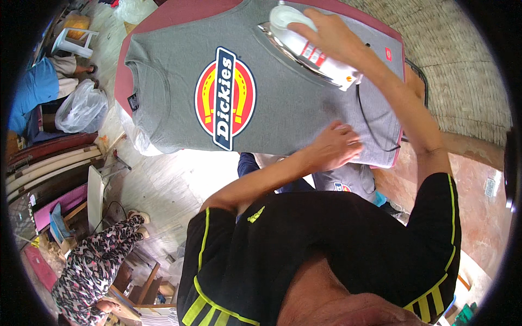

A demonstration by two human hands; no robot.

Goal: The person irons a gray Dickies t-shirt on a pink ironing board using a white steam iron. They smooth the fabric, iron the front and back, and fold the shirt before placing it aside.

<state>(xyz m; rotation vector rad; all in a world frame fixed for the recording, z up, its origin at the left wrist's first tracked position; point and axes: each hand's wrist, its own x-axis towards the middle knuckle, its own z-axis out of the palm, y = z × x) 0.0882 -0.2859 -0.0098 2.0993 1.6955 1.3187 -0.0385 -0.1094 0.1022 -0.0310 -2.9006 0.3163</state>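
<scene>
A grey T-shirt [174, 60] with a red, yellow and blue printed emblem lies flat across a maroon-covered ironing board [375, 20]. My right hand [340, 41] is wrapped around the white handle of an electric iron [318, 57]. The iron is over the far right part of the shirt, beyond the emblem; whether its soleplate touches the cloth I cannot tell. My left hand [334, 145] rests at the shirt's near edge, fingers loosely bent and apart, holding nothing visible. A dark cord [363, 111] runs over the shirt from the iron's heel toward the board's right edge.
Below the board's near edge hangs another grey garment [348, 182]. Clear plastic bags [81, 106] and a white stool [75, 43] stand at left. Two people are nearby, one in blue [32, 89], one in patterned clothing [95, 266]. A woven mat surface [462, 70] borders the right.
</scene>
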